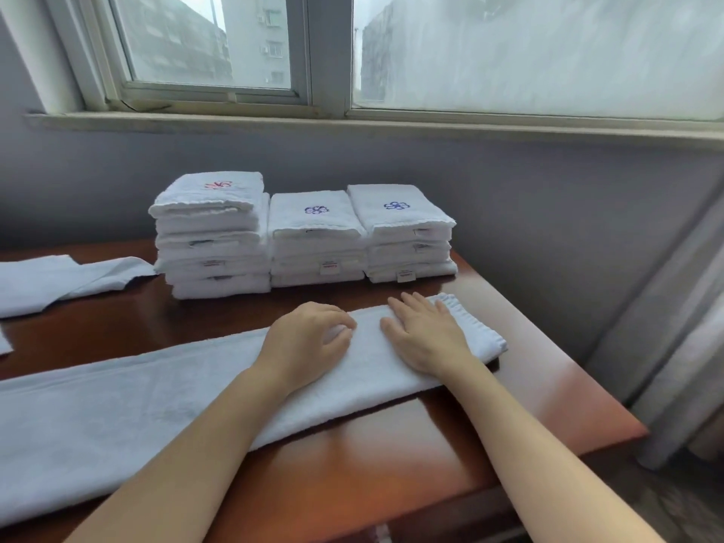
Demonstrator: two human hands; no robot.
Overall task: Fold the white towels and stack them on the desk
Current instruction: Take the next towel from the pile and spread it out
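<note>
Long towel (176, 393): folded strip lying left to right across near desk (391, 444).
Left hand (309, 339): fingers curled, pinching towel fabric.
Right hand (427, 335): flat, released, pressing right end.
Folded stacks (313, 237): three, far side.

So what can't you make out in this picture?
Head view:
- Long towel: left end cut off by the frame edge.
- Left hand: curled fingers hide whether it pinches the towel.
- Stack labels: too small to read.
- Second unfolded towel: cut off at left edge.
</note>
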